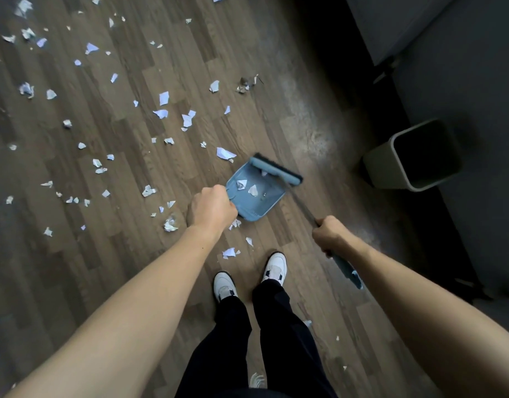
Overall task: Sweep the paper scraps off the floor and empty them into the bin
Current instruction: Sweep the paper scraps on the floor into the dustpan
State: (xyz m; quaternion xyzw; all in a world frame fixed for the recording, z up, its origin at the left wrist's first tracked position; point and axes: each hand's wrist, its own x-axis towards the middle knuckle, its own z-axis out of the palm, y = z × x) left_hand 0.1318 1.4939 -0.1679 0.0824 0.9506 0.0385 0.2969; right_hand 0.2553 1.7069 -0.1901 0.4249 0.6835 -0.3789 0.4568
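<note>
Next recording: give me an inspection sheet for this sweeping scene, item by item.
Surface: wood-pattern floor, with a dusty patch near the bin.
Job's things: paper scraps scattered mostly left and ahead; a few lie in the blue dustpan; the broom has its head at the pan's far edge; the bin stands open at right.
Clutter: a darker crumpled bit ahead of the pan.
Grippers: left hand grips the dustpan's handle; right hand grips the broom handle.
Cables: nothing seen.
Surroundings: grey furniture upper right; the person's white shoes below.
</note>
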